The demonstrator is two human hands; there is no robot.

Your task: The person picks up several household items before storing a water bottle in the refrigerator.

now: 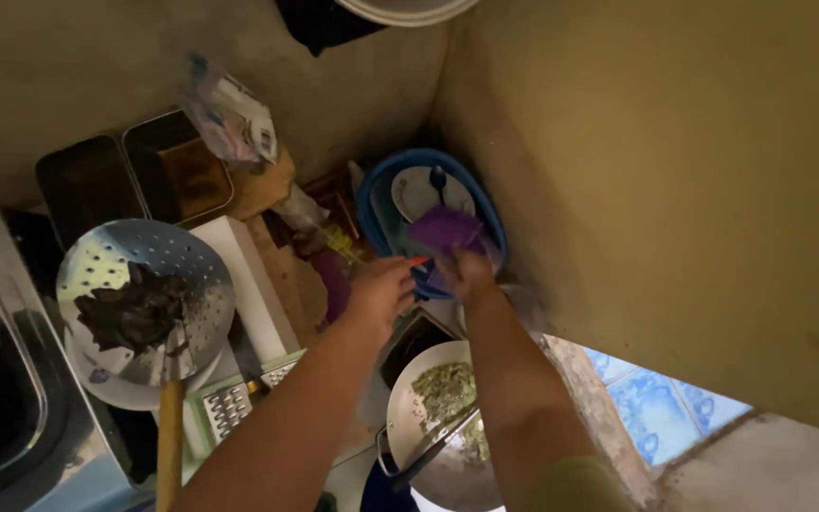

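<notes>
Both my arms reach toward a blue plastic basin [373, 213] in the corner. My right hand [464, 270] grips a purple bowl-like item [444, 230] at the basin's front rim. My left hand [383, 289] is beside it, fingers curled around a small orange-tipped thing [416, 260]; what it is I cannot tell. Inside the basin lie a white plate [416, 192] and a dark spoon [437, 179]. Below my arms stands a metal pan [413, 417] holding chopped green leaves [447, 389].
A round perforated skimmer [111, 261] with dark cooked bits and a wooden handle [171, 441] rests at the left over a white dish. A box grater [229, 406], dark metal trays [87, 180], a plastic bag [229, 118] and a yellow wall [665, 190] crowd the area.
</notes>
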